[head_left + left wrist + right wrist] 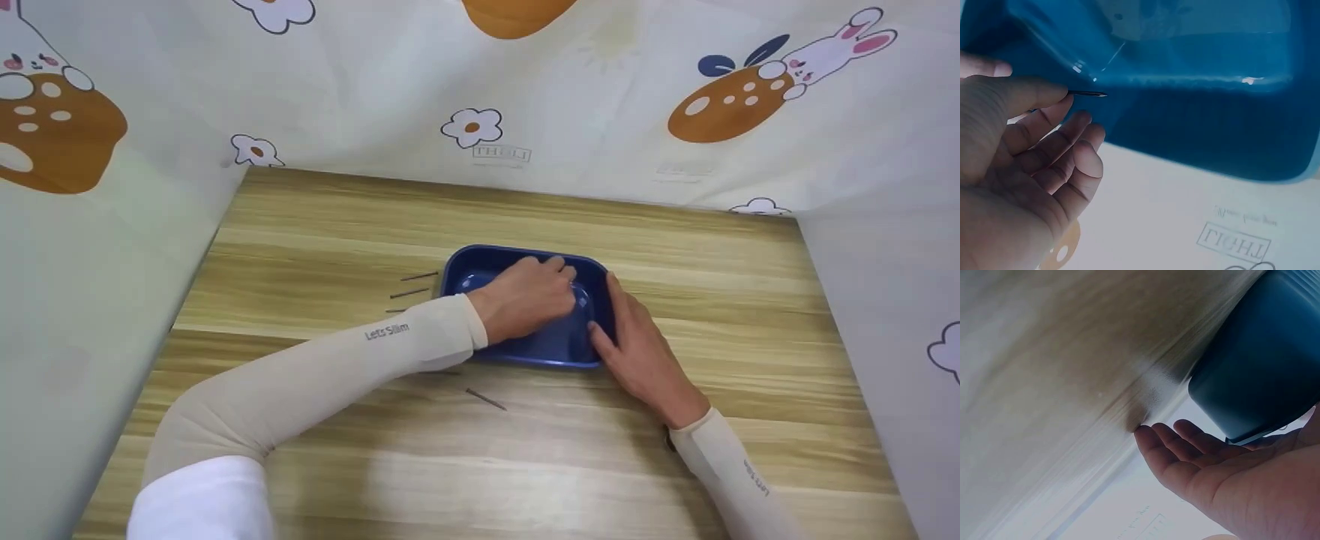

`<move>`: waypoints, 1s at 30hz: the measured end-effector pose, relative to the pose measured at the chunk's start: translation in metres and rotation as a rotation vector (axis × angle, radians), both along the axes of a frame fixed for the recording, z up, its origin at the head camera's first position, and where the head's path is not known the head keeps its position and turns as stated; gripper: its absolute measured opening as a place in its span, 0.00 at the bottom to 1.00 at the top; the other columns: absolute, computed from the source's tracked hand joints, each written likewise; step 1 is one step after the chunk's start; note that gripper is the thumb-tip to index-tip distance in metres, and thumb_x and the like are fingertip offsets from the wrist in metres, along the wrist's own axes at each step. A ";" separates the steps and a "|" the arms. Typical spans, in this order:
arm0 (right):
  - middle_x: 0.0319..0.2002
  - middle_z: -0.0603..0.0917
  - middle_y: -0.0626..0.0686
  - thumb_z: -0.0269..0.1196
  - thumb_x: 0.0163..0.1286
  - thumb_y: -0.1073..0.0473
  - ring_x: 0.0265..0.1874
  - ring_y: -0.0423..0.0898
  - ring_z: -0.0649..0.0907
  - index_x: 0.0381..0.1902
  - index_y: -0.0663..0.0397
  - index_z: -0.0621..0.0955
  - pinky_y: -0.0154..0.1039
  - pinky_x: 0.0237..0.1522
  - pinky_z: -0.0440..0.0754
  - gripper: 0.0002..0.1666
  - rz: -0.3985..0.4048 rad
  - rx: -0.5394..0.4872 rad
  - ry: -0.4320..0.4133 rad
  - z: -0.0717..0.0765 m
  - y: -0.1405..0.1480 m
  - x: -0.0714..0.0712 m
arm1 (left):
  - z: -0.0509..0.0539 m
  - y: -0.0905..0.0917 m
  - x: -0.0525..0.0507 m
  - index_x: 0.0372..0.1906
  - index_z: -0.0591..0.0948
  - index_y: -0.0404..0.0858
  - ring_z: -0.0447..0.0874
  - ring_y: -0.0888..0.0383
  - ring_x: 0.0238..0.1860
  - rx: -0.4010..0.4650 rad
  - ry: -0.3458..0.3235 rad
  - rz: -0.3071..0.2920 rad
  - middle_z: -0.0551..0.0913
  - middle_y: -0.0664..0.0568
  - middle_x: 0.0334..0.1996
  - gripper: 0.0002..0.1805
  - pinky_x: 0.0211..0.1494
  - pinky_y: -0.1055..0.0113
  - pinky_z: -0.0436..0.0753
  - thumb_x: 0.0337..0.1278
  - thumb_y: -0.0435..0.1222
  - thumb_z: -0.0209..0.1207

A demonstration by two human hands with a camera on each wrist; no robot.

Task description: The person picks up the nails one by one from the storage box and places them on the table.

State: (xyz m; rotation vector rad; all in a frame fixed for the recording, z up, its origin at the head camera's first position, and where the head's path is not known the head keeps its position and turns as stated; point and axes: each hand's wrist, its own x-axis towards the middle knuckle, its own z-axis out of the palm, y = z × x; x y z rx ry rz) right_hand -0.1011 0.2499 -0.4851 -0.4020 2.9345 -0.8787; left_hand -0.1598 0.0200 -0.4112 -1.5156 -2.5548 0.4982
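Observation:
A blue tray (555, 349) with raised sides and rounded corners stands on the wood-grain table. My left hand (529, 296) reaches over it. In the left wrist view, the thumb and index finger of the left hand (1044, 129) pinch a thin dark nail (1089, 93), its pointed end sticking out over the tray (1185, 129). At the tray's right side is my right hand (641, 352), thumb over the rim and fingers along the outer wall. The right wrist view shows the right hand (1224, 472) beneath the tray's outer side (1258, 365), several fingers extended past it.
Left of the tray lie several nails, among them an upper nail (418, 276) and a lower nail (409, 293). Another nail (486, 399) lies in front of the tray. A patterned cloth (375, 97) hangs behind the table (675, 240) and along its sides.

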 end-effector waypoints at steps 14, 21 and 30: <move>0.81 0.66 0.73 0.57 0.86 0.49 0.78 0.71 0.69 0.91 0.56 0.47 0.70 0.78 0.66 0.49 -0.002 -0.004 0.002 -0.001 0.000 0.000 | 0.011 -0.026 0.016 0.54 0.92 0.42 0.85 0.53 0.47 0.045 0.060 0.037 0.88 0.48 0.53 0.10 0.36 0.64 0.89 0.76 0.37 0.67; 0.82 0.64 0.72 0.57 0.86 0.49 0.79 0.71 0.68 0.91 0.54 0.47 0.71 0.78 0.65 0.49 -0.007 -0.016 -0.013 -0.001 -0.001 0.001 | 0.019 -0.044 0.023 0.54 0.91 0.39 0.84 0.53 0.46 0.096 0.066 0.065 0.87 0.47 0.50 0.10 0.34 0.65 0.87 0.76 0.35 0.66; 0.81 0.65 0.72 0.58 0.85 0.50 0.79 0.71 0.68 0.91 0.57 0.49 0.70 0.78 0.66 0.49 -0.014 -0.010 0.010 -0.001 -0.001 0.000 | 0.027 -0.070 0.030 0.45 0.91 0.35 0.80 0.52 0.38 0.214 0.135 0.102 0.84 0.47 0.40 0.06 0.27 0.66 0.83 0.69 0.30 0.66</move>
